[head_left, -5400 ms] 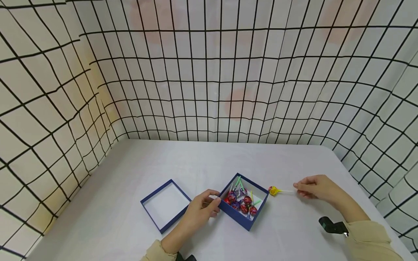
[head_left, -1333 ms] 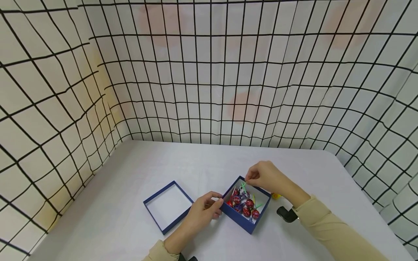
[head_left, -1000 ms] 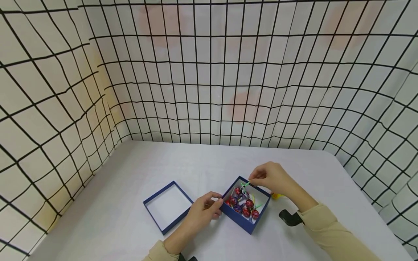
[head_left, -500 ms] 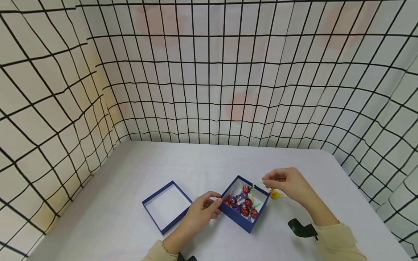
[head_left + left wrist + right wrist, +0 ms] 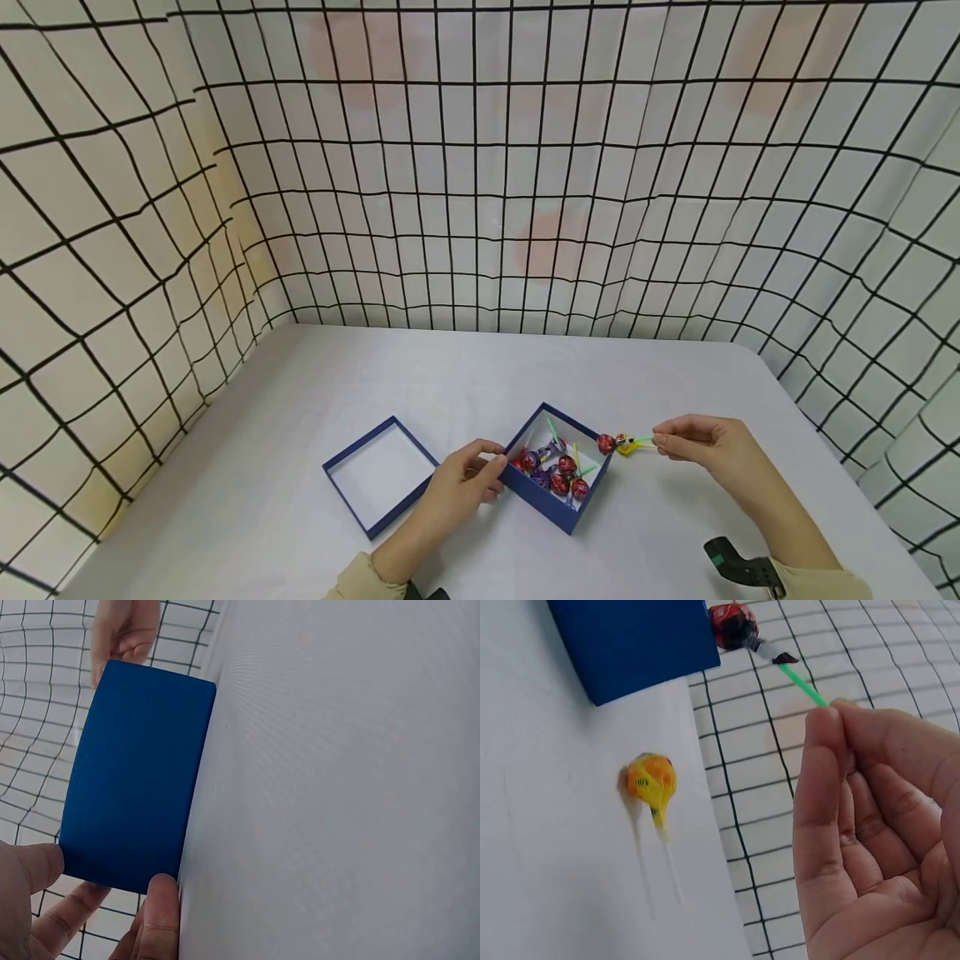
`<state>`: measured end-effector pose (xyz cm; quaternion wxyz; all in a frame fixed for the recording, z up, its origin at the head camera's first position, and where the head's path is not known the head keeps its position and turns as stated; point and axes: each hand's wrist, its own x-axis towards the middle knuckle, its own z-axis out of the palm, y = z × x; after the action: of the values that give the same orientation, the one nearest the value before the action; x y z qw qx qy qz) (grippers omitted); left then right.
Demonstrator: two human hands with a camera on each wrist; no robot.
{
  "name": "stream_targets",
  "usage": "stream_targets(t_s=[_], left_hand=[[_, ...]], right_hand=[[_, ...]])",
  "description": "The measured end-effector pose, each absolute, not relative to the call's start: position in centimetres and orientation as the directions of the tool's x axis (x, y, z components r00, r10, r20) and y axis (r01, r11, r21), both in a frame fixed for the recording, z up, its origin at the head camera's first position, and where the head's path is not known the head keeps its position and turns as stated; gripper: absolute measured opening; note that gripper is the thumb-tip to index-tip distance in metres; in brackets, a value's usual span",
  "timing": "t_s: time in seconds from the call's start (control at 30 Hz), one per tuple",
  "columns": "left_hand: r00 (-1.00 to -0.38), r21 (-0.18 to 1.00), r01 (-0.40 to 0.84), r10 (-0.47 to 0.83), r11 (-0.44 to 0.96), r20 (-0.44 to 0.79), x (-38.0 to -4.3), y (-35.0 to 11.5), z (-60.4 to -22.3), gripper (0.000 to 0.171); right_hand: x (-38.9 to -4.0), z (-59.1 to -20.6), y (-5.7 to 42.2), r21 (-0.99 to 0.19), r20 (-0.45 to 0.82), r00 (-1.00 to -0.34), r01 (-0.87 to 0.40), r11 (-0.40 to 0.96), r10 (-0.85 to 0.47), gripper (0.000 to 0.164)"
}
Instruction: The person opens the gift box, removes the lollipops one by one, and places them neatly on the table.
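Observation:
An open blue box [image 5: 550, 505] [image 5: 135, 780] [image 5: 630, 645] near the table's front holds several red and purple lollipops [image 5: 558, 480]. My left hand [image 5: 465, 482] grips the box's left corner, thumb [image 5: 161, 911] on its wall. My right hand [image 5: 701, 446] [image 5: 870, 825] pinches the green stick of a red lollipop [image 5: 606, 443] [image 5: 733, 625], held just above the box's right edge. A yellow lollipop [image 5: 628, 446] [image 5: 652, 784] lies on the table right of the box, under the held one.
The blue box lid [image 5: 378, 472] lies upside down left of the box. A white cloth covers the table [image 5: 450, 375]. Grid-patterned curtains [image 5: 480, 167] close in the back and both sides. A black wrist camera [image 5: 738, 567] shows at lower right.
My right hand reached into the box, pinched a red lollipop by its stick and lifted it out to the right, over the box's right edge. The left hand stayed on the box.

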<state>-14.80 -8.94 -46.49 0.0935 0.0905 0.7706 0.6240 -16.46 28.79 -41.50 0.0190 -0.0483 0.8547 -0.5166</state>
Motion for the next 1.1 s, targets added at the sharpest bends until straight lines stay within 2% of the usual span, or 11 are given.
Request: stream_targets(t_s=[0.2, 0.53, 0.83, 1.1], left_hand=[[-0.966, 0.980, 0.017, 0.254, 0.199, -0.035, -14.9, -9.1, -46.6, 0.032], [-0.966, 0.980, 0.014, 0.255, 0.196, -0.037, -14.8, -8.9, -46.5, 0.032], [-0.970, 0.975, 0.021, 0.239, 0.221, -0.033, -14.9, -8.8, -46.2, 0.032], [-0.973, 0.976, 0.001, 0.224, 0.216, -0.048, -14.8, -8.9, -46.2, 0.032]], right_hand=[[-16.2, -42.9, 30.5, -0.922, -0.004, -0.998, -0.022, 0.387, -0.066, 0.035], [-16.4, -44.6, 32.6, -0.967, -0.100, -0.994, 0.085, 0.241, -0.053, 0.022], [-16.9, -46.7, 34.1, -0.966, -0.199, -0.978, 0.187, 0.180, -0.054, 0.016], [-17.1, -47.7, 34.3, -0.969, -0.207, -0.975, 0.192, 0.158, -0.084, 0.014]])
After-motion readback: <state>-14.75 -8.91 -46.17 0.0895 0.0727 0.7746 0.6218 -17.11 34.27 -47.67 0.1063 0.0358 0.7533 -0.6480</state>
